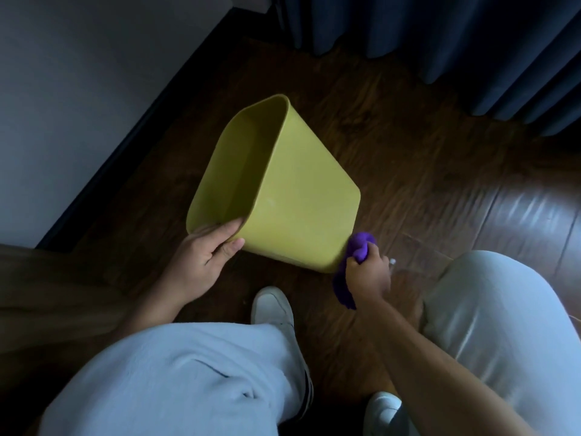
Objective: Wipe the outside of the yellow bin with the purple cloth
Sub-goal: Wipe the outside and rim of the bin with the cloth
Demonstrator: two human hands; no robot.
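The yellow bin [301,196] lies tipped on its side on the dark wooden floor, its opening turned to the left. My left hand [210,247] grips the near corner of its rim. My right hand [368,273] is closed around the bunched purple cloth [361,245], which presses against the bin's bottom near corner. Part of the cloth hangs below my fist.
My knees in light trousers [176,372] fill the foreground, with white shoes [273,305] on the floor. A white wall with a dark skirting board [132,133] runs along the left. Dark blue curtains [440,33] hang at the back. A small clear bottle cap [392,262] shows beside my right hand.
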